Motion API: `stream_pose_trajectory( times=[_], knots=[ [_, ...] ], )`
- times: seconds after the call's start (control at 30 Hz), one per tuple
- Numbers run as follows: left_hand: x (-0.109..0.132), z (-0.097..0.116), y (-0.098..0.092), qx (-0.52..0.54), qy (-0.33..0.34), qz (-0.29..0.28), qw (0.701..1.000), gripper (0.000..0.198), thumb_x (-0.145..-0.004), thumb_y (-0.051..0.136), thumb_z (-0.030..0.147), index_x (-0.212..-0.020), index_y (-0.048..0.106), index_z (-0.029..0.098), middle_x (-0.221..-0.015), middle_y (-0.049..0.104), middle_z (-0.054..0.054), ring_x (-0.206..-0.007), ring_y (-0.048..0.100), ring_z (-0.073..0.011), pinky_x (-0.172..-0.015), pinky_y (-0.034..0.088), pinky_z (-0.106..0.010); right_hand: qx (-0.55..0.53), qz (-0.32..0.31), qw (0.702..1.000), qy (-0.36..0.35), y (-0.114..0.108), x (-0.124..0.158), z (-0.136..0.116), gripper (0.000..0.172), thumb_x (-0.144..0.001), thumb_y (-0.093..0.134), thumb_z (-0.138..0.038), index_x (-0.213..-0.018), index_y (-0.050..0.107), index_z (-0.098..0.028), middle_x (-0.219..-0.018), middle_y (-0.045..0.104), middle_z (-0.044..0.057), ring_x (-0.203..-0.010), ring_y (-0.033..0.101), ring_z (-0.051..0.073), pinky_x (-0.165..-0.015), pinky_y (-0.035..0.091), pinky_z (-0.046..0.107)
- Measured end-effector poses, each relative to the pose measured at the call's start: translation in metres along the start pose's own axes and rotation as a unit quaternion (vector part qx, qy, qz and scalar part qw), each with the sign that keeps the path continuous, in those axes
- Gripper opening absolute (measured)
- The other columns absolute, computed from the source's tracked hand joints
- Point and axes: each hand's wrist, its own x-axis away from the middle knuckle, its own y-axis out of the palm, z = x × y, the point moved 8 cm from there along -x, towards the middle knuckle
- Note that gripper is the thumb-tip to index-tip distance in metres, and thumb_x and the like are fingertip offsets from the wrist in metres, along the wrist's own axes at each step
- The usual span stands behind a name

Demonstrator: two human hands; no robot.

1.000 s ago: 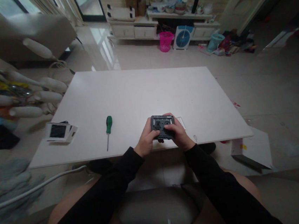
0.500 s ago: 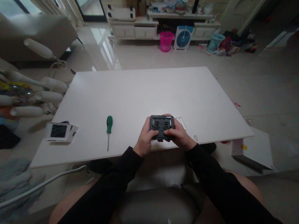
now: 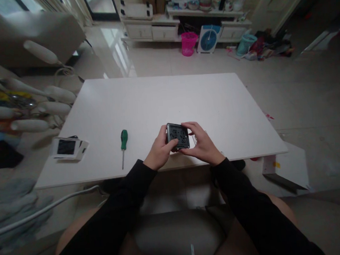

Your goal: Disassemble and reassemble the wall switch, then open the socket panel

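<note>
A dark square wall socket (image 3: 182, 137) with slotted, moulded openings is held up over the front of the white table. My left hand (image 3: 160, 147) is closed on its left side, the thumb lying across its face. On the opposite side, my right hand (image 3: 201, 143) pinches its edges, fingers along the top and thumb at the bottom. Partly hidden behind the right hand, a thin pale frame (image 3: 205, 132) lies on the table. A screwdriver (image 3: 124, 140) with a green handle rests to the left of my hands.
At the left end of the white table (image 3: 155, 99) sit white boxes (image 3: 77, 149), one with a black panel. A white metal arm with several pale lamp-like tubes (image 3: 41, 53) stands past the left edge. A white box-like piece (image 3: 291, 168) is on the floor at right.
The socket has been turned and lifted slightly up and left. My right thumb has left its face, and that hand now grips the right side by the edges.
</note>
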Motion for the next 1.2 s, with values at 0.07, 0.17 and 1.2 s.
stream_pose_trajectory(
  times=[0.07,0.17,1.2],
  knots=[
    [-0.001,0.001,0.0,-0.022,0.002,-0.013,1.0,0.037,-0.087,0.066,0.031,-0.119,0.05,0.02,-0.098,0.066,-0.001,-0.089,0.065,-0.0192,-0.077,0.054,-0.031,0.014,-0.004,1.0,-0.013,0.0,0.0,0.0,0.076,-0.077,0.086,-0.037,-0.145,0.051,-0.029,-0.142,0.058,0.014,-0.133,0.056,0.033,-0.098,0.057,0.052],
    [0.0,0.002,0.001,-0.05,0.001,-0.038,0.998,0.038,-0.088,0.068,0.034,-0.119,0.051,0.019,-0.098,0.066,-0.002,-0.087,0.064,-0.0185,-0.076,0.053,-0.031,0.035,-0.017,0.999,-0.023,0.002,0.001,0.0,0.077,-0.076,0.087,-0.038,-0.144,0.052,-0.028,-0.139,0.061,0.014,-0.13,0.057,0.034,-0.102,0.055,0.055],
    [0.004,-0.087,-0.008,-0.481,-0.023,-0.136,0.866,0.105,-0.074,0.082,0.018,-0.162,0.025,0.014,-0.165,0.042,-0.027,-0.153,0.045,-0.0388,-0.123,0.041,-0.05,0.242,-0.053,0.958,0.141,-0.01,0.023,0.05,0.054,-0.077,0.082,-0.031,-0.124,0.056,-0.021,-0.126,0.067,0.014,-0.115,0.059,0.035,-0.091,0.047,0.046]
  ],
)
